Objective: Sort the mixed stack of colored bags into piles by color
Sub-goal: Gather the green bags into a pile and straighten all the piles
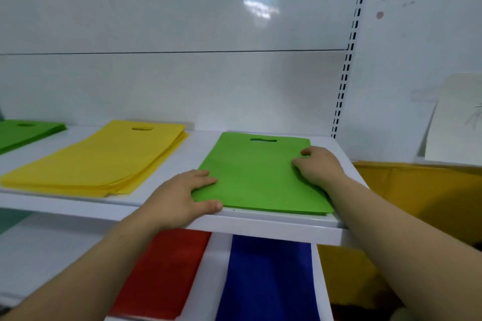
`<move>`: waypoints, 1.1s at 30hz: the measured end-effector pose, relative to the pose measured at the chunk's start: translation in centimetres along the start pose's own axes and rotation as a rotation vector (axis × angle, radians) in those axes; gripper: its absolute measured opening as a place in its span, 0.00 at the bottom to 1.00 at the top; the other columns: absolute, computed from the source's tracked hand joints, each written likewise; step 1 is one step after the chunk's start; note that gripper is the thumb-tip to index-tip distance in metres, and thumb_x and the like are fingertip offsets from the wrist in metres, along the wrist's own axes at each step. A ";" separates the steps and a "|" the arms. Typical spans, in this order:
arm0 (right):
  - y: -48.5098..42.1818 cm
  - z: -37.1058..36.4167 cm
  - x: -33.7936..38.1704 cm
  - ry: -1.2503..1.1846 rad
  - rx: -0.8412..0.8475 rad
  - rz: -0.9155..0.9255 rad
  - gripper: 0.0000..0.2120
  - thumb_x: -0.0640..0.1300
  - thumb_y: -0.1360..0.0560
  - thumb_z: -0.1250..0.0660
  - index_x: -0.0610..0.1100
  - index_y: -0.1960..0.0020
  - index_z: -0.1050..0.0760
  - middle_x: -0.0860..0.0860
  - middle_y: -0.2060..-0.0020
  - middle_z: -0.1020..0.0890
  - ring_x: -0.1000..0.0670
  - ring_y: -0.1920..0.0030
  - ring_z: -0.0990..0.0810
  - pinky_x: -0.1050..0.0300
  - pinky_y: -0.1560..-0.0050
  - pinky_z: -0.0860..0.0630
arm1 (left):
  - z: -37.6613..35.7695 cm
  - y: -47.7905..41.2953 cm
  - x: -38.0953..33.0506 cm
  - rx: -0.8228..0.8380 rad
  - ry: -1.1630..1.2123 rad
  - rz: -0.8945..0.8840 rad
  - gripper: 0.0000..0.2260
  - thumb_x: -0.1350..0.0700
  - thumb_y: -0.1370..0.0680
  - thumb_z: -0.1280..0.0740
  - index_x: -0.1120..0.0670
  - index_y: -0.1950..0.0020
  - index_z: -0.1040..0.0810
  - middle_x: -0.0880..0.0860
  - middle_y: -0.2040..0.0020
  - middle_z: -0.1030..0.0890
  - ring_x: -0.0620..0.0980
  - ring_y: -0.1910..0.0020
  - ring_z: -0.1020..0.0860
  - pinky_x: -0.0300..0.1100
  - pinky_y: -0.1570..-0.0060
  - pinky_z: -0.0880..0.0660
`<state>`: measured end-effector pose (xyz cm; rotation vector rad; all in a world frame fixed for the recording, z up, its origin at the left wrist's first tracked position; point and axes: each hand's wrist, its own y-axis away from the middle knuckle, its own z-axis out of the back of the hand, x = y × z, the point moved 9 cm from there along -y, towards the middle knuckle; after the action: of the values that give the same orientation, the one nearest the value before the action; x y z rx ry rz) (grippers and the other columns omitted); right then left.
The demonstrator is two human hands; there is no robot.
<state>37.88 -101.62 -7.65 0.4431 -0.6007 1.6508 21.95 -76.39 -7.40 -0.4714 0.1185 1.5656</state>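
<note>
A green bag (255,177) with a cut-out handle lies on top of a thin stack at the right end of the upper white shelf (260,227). My left hand (182,198) rests at the bag's left front corner, with straight fingers on its edge and the thumb by the front edge. My right hand (318,164) sits on the bag's right edge with fingers curled onto the fabric. A yellow pile (99,159) lies mid-shelf and a green pile (23,131) at the far left. On the lower shelf lie a red pile (167,273) and a blue pile (268,279).
A white back panel rises behind the shelf, with a slotted upright (347,73) at its right end. To the right, beyond the shelf end, lies crumpled yellow material (422,195), with a white sheet (456,120) leaning against the wall above it.
</note>
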 end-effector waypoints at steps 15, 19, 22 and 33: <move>-1.1 -0.9 0.0 0.121 0.033 0.037 0.26 0.56 0.24 0.38 0.46 0.29 0.31 0.47 0.31 0.29 0.43 0.34 0.29 0.49 0.34 0.32 | -0.3 0.1 -0.1 -0.023 -0.041 -0.005 0.46 0.25 0.45 0.47 0.43 0.30 0.30 0.44 0.26 0.35 0.43 0.27 0.39 0.37 0.31 0.44; -0.6 -1.0 0.4 0.143 0.080 0.027 0.28 0.58 0.24 0.39 0.46 0.28 0.33 0.46 0.30 0.30 0.42 0.33 0.30 0.48 0.33 0.32 | -0.5 0.1 -0.5 0.057 0.016 0.012 0.45 0.26 0.42 0.43 0.46 0.28 0.32 0.48 0.25 0.37 0.45 0.25 0.43 0.36 0.31 0.48; 0.2 -0.6 1.4 0.184 0.098 0.022 0.31 0.60 0.23 0.40 0.45 0.26 0.38 0.43 0.29 0.33 0.40 0.32 0.31 0.47 0.33 0.32 | 0.8 -0.1 -0.4 0.055 0.149 0.056 0.32 0.37 0.29 0.32 0.48 0.29 0.32 0.50 0.25 0.38 0.44 0.26 0.42 0.34 0.32 0.47; 3.9 -2.7 21.6 0.151 0.037 0.352 0.31 0.59 0.23 0.41 0.43 0.25 0.39 0.42 0.29 0.34 0.42 0.30 0.34 0.49 0.32 0.34 | 13.5 5.7 8.2 -0.129 0.076 0.153 0.27 0.45 0.25 0.33 0.48 0.27 0.34 0.48 0.25 0.37 0.45 0.27 0.38 0.38 0.33 0.42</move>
<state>30.58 -83.45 2.56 0.2444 -0.5581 2.0133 13.61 -64.29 0.63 -0.6358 0.1139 1.7125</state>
